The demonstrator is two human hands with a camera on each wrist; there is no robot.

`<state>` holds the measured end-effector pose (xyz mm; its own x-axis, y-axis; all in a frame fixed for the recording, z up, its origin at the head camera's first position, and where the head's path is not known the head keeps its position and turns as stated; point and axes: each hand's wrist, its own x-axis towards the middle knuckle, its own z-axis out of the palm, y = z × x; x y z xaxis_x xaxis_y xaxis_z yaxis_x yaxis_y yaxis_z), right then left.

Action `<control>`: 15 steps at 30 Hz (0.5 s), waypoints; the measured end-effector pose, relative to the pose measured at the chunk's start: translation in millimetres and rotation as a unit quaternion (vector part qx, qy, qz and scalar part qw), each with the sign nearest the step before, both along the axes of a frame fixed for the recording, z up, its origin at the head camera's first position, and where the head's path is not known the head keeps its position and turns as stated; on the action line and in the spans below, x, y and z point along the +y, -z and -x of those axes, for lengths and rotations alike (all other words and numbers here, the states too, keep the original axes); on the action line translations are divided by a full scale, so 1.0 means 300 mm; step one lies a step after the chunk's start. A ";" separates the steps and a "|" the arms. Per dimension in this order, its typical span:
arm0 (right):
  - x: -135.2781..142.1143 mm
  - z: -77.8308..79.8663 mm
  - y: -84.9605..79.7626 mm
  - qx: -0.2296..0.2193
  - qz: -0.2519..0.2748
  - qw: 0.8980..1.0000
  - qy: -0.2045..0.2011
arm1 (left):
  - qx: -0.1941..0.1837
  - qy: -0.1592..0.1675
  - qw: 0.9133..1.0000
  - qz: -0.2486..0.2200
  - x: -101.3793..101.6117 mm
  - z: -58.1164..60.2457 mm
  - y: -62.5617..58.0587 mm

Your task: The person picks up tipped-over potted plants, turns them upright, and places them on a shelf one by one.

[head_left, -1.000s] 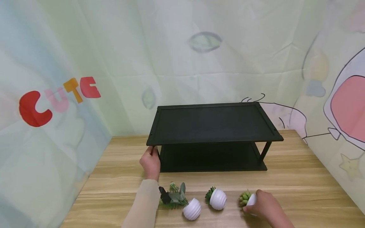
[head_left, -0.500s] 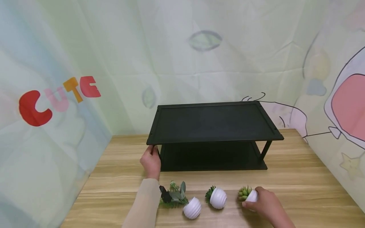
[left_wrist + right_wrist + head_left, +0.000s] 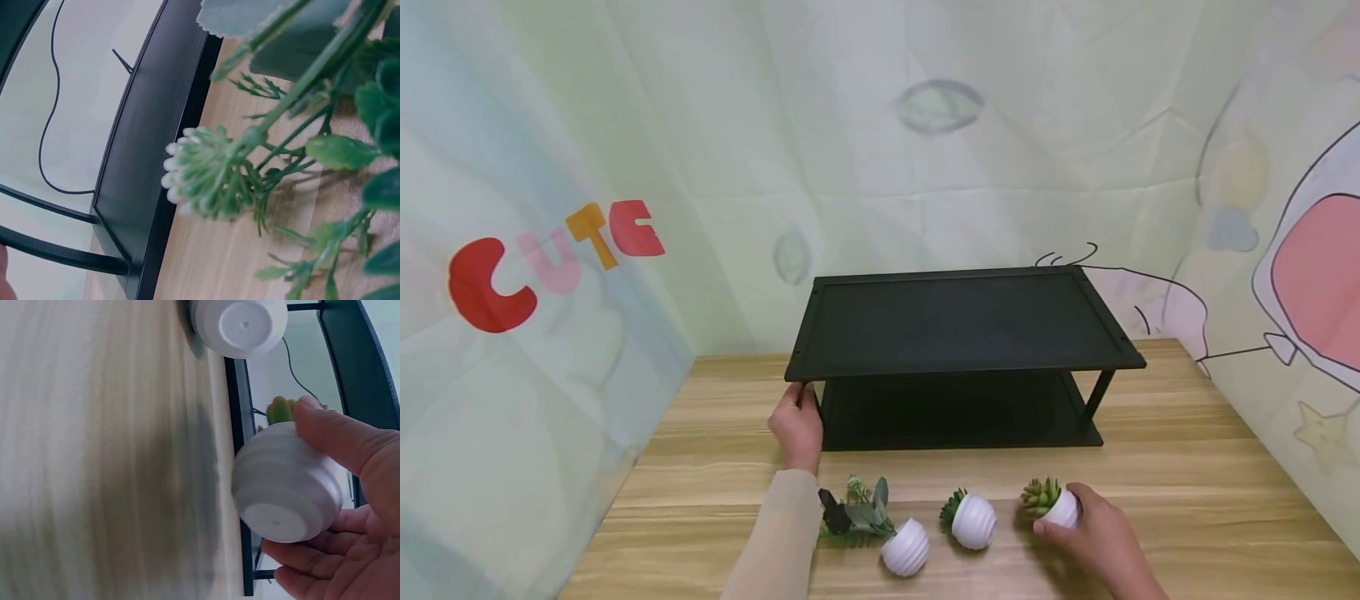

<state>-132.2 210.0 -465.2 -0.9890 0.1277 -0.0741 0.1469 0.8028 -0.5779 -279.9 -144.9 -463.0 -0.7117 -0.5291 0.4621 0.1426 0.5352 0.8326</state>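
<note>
holding one succulent (image 3: 1043, 498) is the right hand (image 3: 1096, 533) — two more pots (image 3: 974, 522) lie nearby.

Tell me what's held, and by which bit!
The right grip holds a succulent by its white pot; the left grip, the black shelf by its front left leg, near the top.

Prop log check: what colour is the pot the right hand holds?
White; the succulent pot shows best in the right wrist view.

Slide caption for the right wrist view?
Right hand gripping a white succulent pot, with a second white pot and black shelf in view.
</note>
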 end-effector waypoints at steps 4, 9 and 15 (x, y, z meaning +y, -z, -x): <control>0.002 -0.007 0.010 0.011 0.006 1.000 0.005 | 0.005 0.002 1.000 -0.001 0.001 -0.001 0.000; 0.002 -0.010 0.028 -0.008 0.019 1.000 0.009 | 0.000 0.005 1.000 -0.006 0.000 -0.001 0.000; 0.002 -0.003 0.049 -0.032 0.021 0.999 0.017 | 0.001 0.003 1.000 -0.002 0.002 -0.005 -0.004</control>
